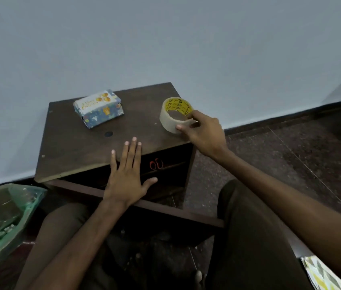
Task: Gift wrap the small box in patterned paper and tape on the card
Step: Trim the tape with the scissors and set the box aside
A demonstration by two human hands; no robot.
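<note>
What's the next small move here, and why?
Probably lift the tape roll toward the left hand to peel a strip: the right hand grips the roll by its rim, the left rests open at the table edge, and the card lies on the wrapped box; tape on it isn't discernible.

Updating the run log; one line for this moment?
left hand: open at table edge | right hand: grips tape roll | wrapped box: untouched

Left hand (126,181): palm down, fingers straight and spread. Right hand (204,132): fingers and thumb curled round a tape roll (166,119).
</note>
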